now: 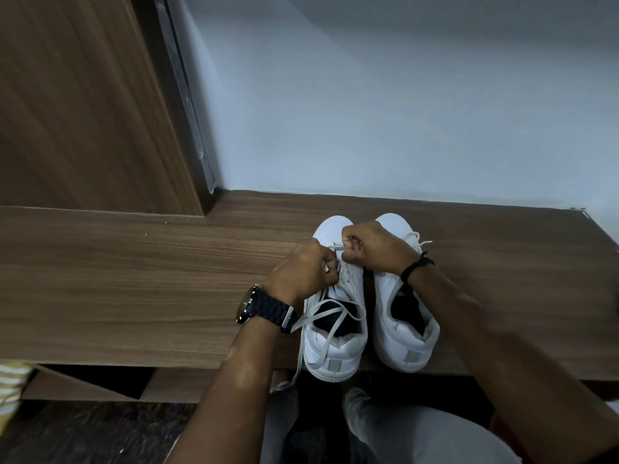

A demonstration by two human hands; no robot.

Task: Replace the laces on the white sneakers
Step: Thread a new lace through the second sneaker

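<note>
A: Where's the pair?

B: On the wooden shelf (134, 279), heels at its front edge, bare board stretching left. Left sneaker (330, 333) touches the right sneaker (402, 329).

A: Hands?

B: Left hand (301, 276) and right hand (375, 246) curl, pinching the lace (321, 321) over the left sneaker's eyelets; its tail hangs past the edge.

I see a wood-grain shelf (134, 279) running across my view, meeting a pale wall (402, 112) behind it. At left a matching wooden panel (73, 102) stands upright with a dark metal strip (191, 105) along its edge. Light is dim, bluish.
</note>
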